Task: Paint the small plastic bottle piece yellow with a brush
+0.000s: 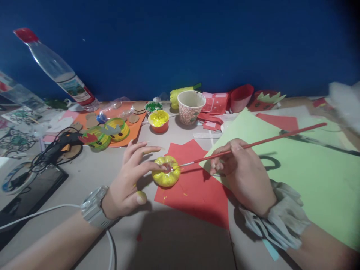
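My left hand (pixel 128 180) steadies a small yellow-painted round piece (pixel 165 171) with its fingertips; the fingers are spread and the thumb is smeared with yellow paint. A watch sits on that wrist. The piece rests on the edge of a red paper sheet (pixel 197 187). My right hand (pixel 239 168) pinches a long red-handled paintbrush (pixel 253 144), whose tip touches the top of the yellow piece. A grey scrunchie is round the right wrist.
A small bowl of yellow paint (pixel 159 120), a green paint pot (pixel 153 107) and a patterned paper cup (pixel 191 107) stand behind. A light green sheet (pixel 303 168) lies right. Plastic bottles (pixel 56 71), a glue gun (pixel 60 140) and cables (pixel 42 212) crowd the left.
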Motion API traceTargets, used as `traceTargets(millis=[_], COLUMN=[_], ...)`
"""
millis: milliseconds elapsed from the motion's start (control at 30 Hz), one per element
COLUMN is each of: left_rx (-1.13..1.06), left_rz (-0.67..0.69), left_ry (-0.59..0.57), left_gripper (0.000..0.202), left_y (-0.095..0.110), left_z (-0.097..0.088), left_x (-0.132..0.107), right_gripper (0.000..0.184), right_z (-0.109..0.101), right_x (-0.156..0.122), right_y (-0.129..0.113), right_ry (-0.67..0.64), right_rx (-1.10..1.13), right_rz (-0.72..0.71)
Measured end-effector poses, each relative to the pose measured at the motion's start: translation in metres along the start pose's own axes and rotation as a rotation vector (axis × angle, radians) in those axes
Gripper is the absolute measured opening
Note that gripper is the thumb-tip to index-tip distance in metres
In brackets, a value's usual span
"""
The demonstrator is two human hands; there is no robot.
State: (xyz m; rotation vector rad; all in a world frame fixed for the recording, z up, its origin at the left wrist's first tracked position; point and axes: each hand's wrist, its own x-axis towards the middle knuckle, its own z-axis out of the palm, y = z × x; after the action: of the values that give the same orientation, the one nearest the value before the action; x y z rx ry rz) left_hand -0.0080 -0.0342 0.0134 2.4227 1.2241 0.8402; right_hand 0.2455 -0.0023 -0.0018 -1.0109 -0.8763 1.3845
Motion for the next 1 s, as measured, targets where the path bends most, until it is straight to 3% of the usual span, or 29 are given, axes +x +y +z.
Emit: traceTargets(millis=[167,400,733,1000], left_rx=[-0.018,-0.023,-0.008,0.003], left_rz=[0.018,0.045,0.043,0.055], left_ry=[0.011,0.012,0.031,0.037], left_gripper=[0.071,0.065,0.074,0.072], left_y=[-0.002,-0.004,-0.005,-0.006], left_z=[0.001,0.002,0.004,0.004], left_x=[0.0,-0.001,0.0,-0.001], right_gripper=[0.027,0.022,0.02,0.02], right_z=[-0.001,-0.001,-0.002,0.0], right_x=[-0.001,-0.01,-0.019,-0.02], right_y=[-0.001,-0.001,0.003,-0.003], right_ry=[0.049,0.023,-0.025,0.065], right_rx=[0.042,-0.072,-0.171,-0.125], right_rz=[-0.172,-0.166,-0.446,-0.507])
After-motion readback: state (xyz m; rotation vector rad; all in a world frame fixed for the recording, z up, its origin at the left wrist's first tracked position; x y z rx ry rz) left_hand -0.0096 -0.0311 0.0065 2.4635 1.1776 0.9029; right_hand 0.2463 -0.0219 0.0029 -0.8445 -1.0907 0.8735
